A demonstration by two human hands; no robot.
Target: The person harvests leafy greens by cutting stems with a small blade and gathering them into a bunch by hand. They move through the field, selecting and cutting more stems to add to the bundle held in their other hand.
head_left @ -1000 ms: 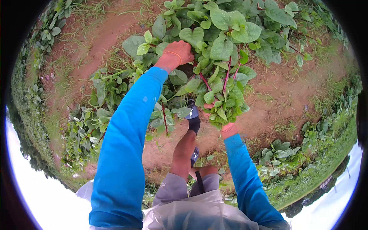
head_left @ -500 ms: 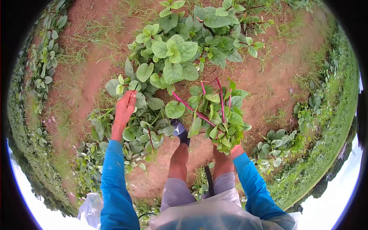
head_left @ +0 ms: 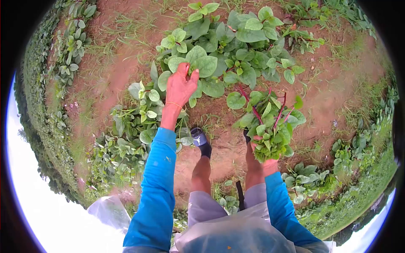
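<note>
My left hand (head_left: 181,86) reaches into a leafy Malabar spinach plant (head_left: 249,33), thumb and forefinger closed at the base of a broad-leaved shoot (head_left: 204,65). The fingertips are partly hidden, and the thin dark blade seen there earlier does not show. A thin orange band circles that wrist. On the right, my right hand (head_left: 271,166) is wrapped round a bunch of cut Malabar spinach (head_left: 270,130) with dark red stems pointing up and away from me. Its leaves cover most of my fingers.
Lower vines (head_left: 122,143) spread over the soil left of my feet. A sandalled foot (head_left: 198,137) stands between the plants. Clear plastic sheeting (head_left: 228,227) covers my lap. More leafy rows (head_left: 71,46) run along both sides, with grass tufts in reddish soil.
My left hand has moved up and right from the lower vines to the shoot in the larger plant. My right hand and its bunch have shifted right in the view.
</note>
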